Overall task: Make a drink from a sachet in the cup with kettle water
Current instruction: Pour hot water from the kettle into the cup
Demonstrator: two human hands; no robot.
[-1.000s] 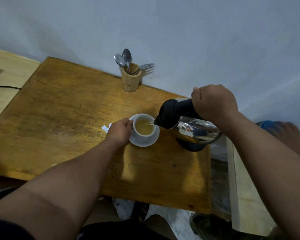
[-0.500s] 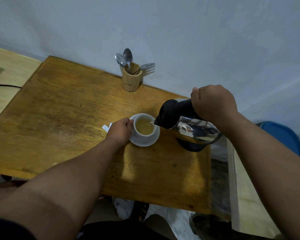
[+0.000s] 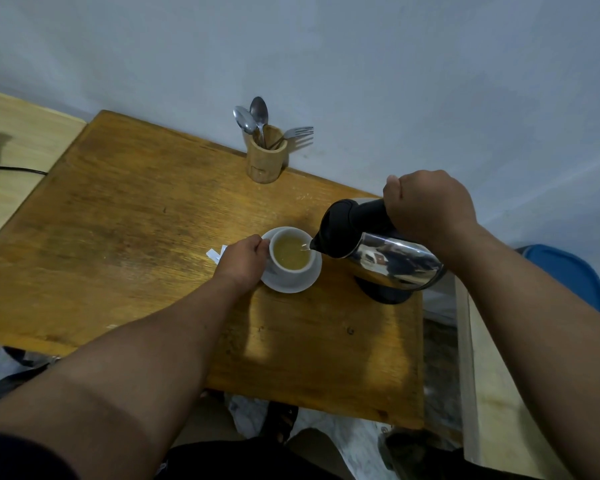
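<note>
On the wooden worktop (image 3: 118, 237), the left hand (image 3: 241, 259) keeps its grip on the white cup (image 3: 291, 259) (pale yellow liquid inside) on its saucer (image 3: 291, 284), while at its 3 o'clock the right hand (image 3: 428, 211) clenches the tilted kettle (image 3: 378, 249), spout touching the rim.

You have one view, from your head, looking forward and steeply down. Your left hand (image 3: 245, 259) and right hand (image 3: 428, 211) sit mid-frame at arm's length, both forearms running in from the bottom edge. Beyond the hands, the wall (image 3: 361, 64) fills the top.
</note>
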